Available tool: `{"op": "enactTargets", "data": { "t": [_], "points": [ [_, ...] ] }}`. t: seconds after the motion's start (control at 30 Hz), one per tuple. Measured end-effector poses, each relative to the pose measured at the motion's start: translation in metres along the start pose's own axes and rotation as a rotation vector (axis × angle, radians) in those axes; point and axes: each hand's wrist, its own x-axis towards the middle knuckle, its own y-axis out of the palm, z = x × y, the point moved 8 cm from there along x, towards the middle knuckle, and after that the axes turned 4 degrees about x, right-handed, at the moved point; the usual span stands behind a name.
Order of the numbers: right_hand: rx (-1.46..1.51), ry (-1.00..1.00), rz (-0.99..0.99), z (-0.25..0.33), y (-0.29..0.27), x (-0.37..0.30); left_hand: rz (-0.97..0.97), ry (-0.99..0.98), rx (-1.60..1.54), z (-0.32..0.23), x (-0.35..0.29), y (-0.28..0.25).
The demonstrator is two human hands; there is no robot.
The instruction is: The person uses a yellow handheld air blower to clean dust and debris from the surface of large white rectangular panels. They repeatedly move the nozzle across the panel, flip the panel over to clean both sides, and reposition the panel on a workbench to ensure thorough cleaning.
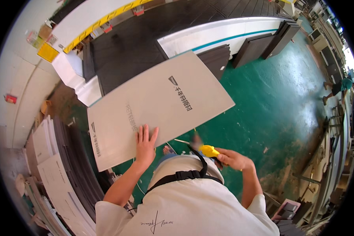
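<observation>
A large pale beige rectangular panel (161, 98) with dark printing lies tilted in front of me, its far side over the edge of a dark machine bed. My left hand (146, 145) rests on the panel's near edge, fingers spread across its top face. To the right of my waist, my right hand (234, 159) is closed around a yellow-handled tool (209, 150). The tool's far end points left toward the panel and is blurred, so its kind is unclear. The tool and the panel appear apart.
A machine with a dark slatted bed (133, 47) and a yellow-striped beam (102, 25) stands ahead. Dark panels (253, 49) lean against its white side. Stacked boards (61, 173) stand at left. Green floor (271, 106) extends right, where another person (340, 87) is far off.
</observation>
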Motion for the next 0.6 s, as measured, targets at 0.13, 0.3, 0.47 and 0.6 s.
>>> {"op": "enactTargets", "data": {
  "t": [0.13, 0.3, 0.47, 0.6],
  "points": [
    [-0.028, -0.347, 0.111, 0.062, 0.027, -0.001, 0.096, 0.028, -0.113, 0.015, 0.020, -0.188],
    [-0.320, -0.686, -0.319, 0.130, 0.018, 0.040, -0.029, -0.027, 0.048, 0.096, 0.127, -0.318],
    [-0.549, -0.278, -0.428, 0.069, -0.035, 0.140, -0.401, -0.219, 0.131, 0.135, 0.182, -0.321],
    [-0.278, -0.462, -0.910, 0.032, -0.094, 0.120, -0.510, -0.242, 0.174, 0.143, 0.191, -0.316]
  ]
}}
